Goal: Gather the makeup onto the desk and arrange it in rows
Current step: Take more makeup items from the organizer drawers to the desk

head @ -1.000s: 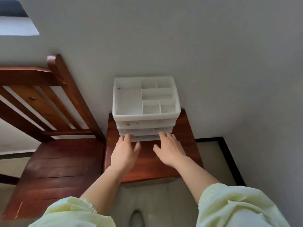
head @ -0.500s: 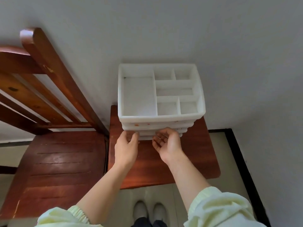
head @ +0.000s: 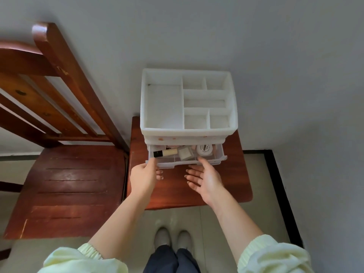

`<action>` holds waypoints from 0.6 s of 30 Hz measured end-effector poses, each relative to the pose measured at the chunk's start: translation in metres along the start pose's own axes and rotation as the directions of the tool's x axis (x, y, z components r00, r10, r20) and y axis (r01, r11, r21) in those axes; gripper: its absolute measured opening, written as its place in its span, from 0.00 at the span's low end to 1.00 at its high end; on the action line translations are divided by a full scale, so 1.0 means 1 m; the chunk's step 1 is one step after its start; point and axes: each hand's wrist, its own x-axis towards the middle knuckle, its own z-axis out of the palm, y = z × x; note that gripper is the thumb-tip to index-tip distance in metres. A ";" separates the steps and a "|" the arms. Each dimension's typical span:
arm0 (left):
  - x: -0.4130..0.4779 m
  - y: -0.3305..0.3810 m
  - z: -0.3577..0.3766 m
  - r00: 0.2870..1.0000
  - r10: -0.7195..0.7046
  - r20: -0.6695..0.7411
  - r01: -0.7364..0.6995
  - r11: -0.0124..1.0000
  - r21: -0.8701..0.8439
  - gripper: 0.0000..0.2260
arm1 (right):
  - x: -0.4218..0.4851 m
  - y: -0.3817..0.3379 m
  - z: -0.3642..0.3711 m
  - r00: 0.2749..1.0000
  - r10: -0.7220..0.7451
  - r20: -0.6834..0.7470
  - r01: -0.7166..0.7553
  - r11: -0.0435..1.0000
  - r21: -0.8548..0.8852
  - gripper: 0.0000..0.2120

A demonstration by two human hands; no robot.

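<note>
Grips: left hand pinches the front left corner of the drawer, thumb over, fingers curled under. The right hand is palm up and slack, holding nothing, thumb tip at the drawer's front rim. In the drawer, just beyond the thumbs: black-capped tube, square compact, round jar. Items at the drawer's back are hidden under the organiser. Jar label unreadable.
</note>
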 end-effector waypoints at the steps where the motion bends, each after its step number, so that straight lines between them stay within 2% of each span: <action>1: -0.001 0.000 -0.001 1.000 -0.022 0.000 0.022 1.000 0.006 0.12 | 0.001 -0.004 -0.003 0.997 -0.030 -0.068 0.024 0.996 -0.082 0.17; 4: -0.008 -0.002 -0.004 0.997 -0.074 -0.011 0.074 0.997 0.013 0.11 | -0.001 -0.012 -0.017 0.979 -0.110 -0.173 0.076 0.979 -0.188 0.14; 11: -0.026 -0.008 -0.010 0.992 -0.126 -0.006 0.126 0.991 0.034 0.12 | -0.011 -0.002 -0.033 0.984 -0.096 -0.148 0.050 0.957 -0.286 0.10; 18: -0.026 -0.011 -0.018 0.994 -0.112 0.002 0.111 0.990 0.088 0.10 | -0.017 0.004 -0.034 0.985 -0.104 -0.135 0.050 0.934 -0.355 0.13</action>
